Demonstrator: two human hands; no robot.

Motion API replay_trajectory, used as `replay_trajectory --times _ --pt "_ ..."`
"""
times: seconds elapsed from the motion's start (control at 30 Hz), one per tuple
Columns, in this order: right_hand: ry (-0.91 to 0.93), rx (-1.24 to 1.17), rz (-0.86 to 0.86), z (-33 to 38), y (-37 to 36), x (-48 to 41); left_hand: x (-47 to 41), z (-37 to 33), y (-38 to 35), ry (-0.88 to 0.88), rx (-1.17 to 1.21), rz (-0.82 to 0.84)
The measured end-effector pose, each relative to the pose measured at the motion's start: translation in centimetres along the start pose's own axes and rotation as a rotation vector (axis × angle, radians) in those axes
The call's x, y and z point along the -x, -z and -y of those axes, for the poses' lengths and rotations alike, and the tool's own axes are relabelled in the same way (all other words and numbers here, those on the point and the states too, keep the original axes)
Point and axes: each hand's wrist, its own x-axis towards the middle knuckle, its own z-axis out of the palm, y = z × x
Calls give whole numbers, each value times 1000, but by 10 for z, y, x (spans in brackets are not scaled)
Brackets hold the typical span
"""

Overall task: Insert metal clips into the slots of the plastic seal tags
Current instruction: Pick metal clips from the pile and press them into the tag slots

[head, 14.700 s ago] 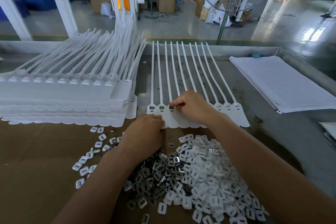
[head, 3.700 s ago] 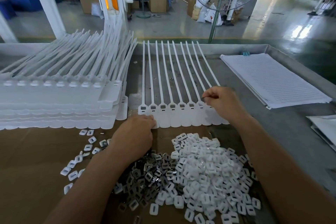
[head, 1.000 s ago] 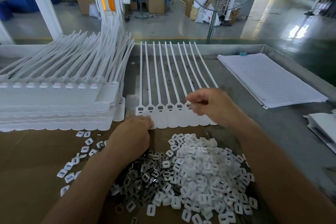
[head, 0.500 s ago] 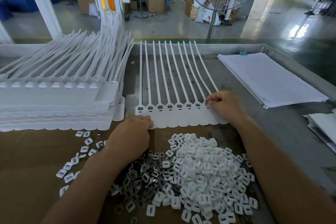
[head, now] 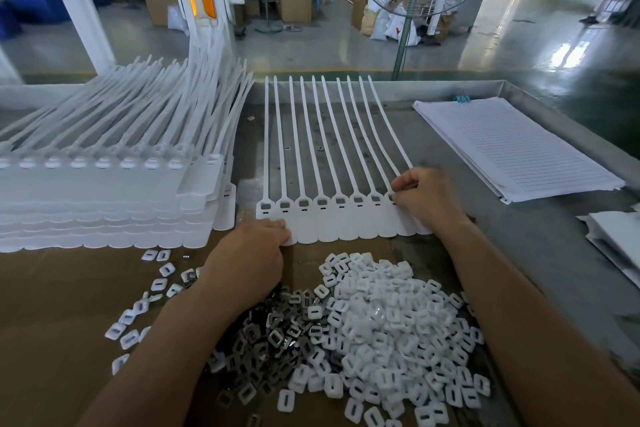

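At the right end of the seal tags [head: 346, 229], right hand [head: 422, 199] pinches curled fingertips onto a tag head; any clip there is hidden. Tags lie white, joined side by side, heads near, straps running far. Left hand [head: 252, 253], fingers bent onto their near-left edge (gripping or pressing, cannot tell), is closest to the metal clips [head: 273, 329].
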Motion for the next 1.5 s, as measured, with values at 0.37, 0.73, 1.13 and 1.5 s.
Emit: replay_trajectory --times 0.37,0.73,1.13,1.5 --pt "78 -15 52 17 11 13 1 0 -1 34 28 11" --pt "507 210 732 99 2 95 -1 0 -3 32 40 -44" --pt "599 355 714 103 -26 112 -1 1 -4 23 35 -69" --pt "580 294 724 101 -20 110 0 2 -4 14 25 -59"
